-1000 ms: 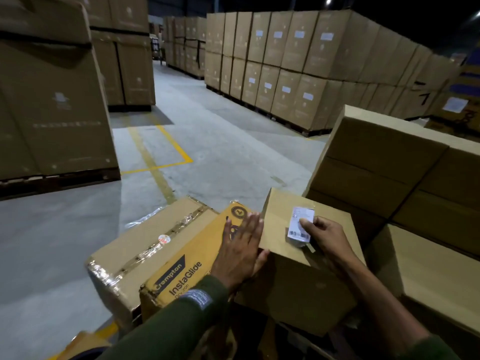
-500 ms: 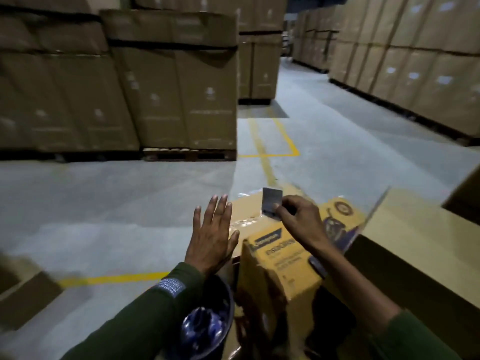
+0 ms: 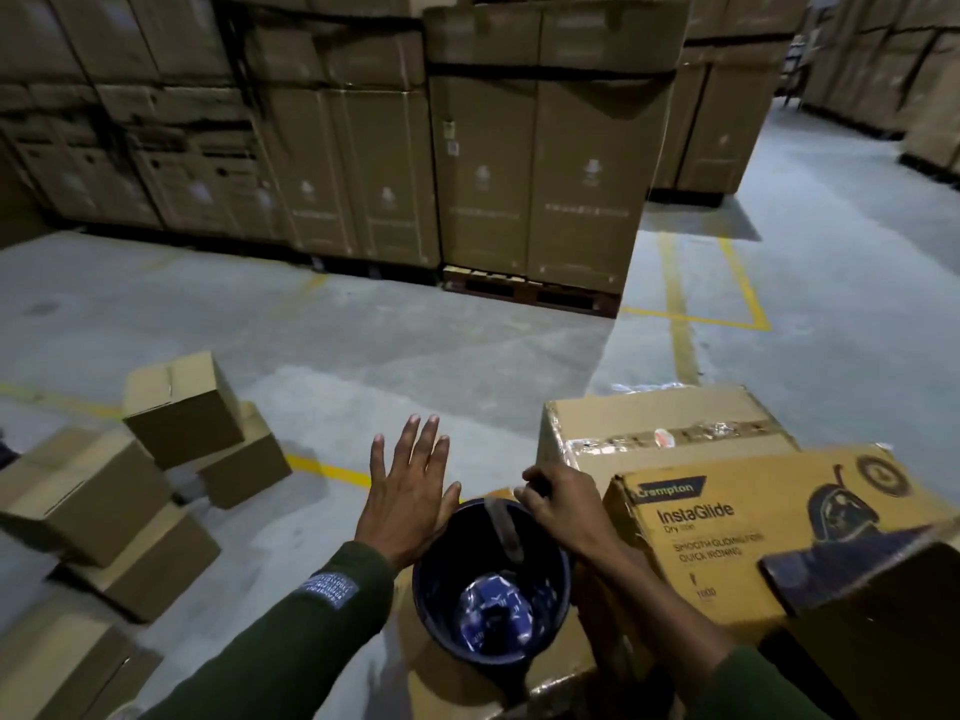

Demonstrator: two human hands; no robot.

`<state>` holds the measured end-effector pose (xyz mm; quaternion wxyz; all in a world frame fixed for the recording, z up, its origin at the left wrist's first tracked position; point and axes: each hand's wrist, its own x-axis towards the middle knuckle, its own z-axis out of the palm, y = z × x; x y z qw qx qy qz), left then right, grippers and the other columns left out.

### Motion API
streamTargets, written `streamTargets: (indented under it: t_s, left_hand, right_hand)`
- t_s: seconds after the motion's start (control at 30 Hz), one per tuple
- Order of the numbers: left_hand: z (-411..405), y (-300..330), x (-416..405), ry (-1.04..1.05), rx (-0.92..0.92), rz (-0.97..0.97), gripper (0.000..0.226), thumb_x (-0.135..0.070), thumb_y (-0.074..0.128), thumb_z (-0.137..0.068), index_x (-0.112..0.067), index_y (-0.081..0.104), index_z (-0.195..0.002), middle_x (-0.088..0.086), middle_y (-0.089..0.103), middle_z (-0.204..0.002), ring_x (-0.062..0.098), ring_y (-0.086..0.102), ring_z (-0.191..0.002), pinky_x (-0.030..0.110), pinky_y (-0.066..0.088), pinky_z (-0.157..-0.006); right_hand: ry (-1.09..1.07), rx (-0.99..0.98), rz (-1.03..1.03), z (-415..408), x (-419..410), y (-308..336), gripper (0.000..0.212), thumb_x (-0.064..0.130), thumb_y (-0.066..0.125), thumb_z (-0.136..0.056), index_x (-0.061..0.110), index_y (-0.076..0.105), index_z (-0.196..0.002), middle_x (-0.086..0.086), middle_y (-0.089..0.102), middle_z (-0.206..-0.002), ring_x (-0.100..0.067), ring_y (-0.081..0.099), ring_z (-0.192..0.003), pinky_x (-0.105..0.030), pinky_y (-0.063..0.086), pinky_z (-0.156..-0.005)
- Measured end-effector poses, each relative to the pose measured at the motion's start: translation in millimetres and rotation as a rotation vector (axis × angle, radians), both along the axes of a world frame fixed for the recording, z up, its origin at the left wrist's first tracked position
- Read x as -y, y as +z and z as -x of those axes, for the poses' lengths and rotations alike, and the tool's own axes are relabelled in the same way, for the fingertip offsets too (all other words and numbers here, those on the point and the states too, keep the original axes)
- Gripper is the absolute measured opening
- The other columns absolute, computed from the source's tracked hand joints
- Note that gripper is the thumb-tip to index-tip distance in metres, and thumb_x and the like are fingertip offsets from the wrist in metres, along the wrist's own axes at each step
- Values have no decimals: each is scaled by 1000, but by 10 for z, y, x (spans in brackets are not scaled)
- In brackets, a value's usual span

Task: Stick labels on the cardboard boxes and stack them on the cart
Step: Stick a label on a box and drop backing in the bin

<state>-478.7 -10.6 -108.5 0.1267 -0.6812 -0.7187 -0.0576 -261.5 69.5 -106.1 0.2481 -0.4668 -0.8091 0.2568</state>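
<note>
My right grip [image 3: 558, 504] pinches the backing strip [image 3: 506, 527] over the bin [image 3: 491, 579], left grip [image 3: 410, 496] wide open, unlabelled boxes [image 3: 182, 407] lying leftward.

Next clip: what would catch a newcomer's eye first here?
Bottom centre, two hands meet over a dark blue bucket: the left hand is spread flat, and the right hand pinches a grey strip over the rim. To the right lies a yellow Crampton InstaGlide box; plain cartons lie tumbled at left.
</note>
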Motion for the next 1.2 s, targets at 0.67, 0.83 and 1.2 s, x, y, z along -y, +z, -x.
streamTargets:
  t_s: [0.67,0.83,1.2]
  left_hand:
    - [-353,-138,-103,-150,51,-8,64,-48,29,-94,-7,49,-140,15,33,-157,34,21,-148,67,24,-111]
    - [-937,79,-357,-325,56,-26,66,-50,30,-94,-9,46,-142,14,31,-158,33,21,-148,66,27,-110]
    - [-2502,601,-677,-777,51,-124,66,-50,26,-97,-9,38,-148,12,17,-163,32,6,-151,65,17,-114]
  right_hand:
    - [-90,44,-109,-722,256,23,17,19,64,-93,12,74,-104,-2,73,-97,-12,65,-84,-32,55,-78]
    - [-208,32,-211,-1127,326,257,16,20,64,-93,16,72,-106,1,71,-97,-13,63,-89,-34,53,-78]
    - [-571,138,-418,-2291,826,846,14,17,64,-92,14,70,-103,-2,69,-97,-18,63,-89,-32,52,-77]
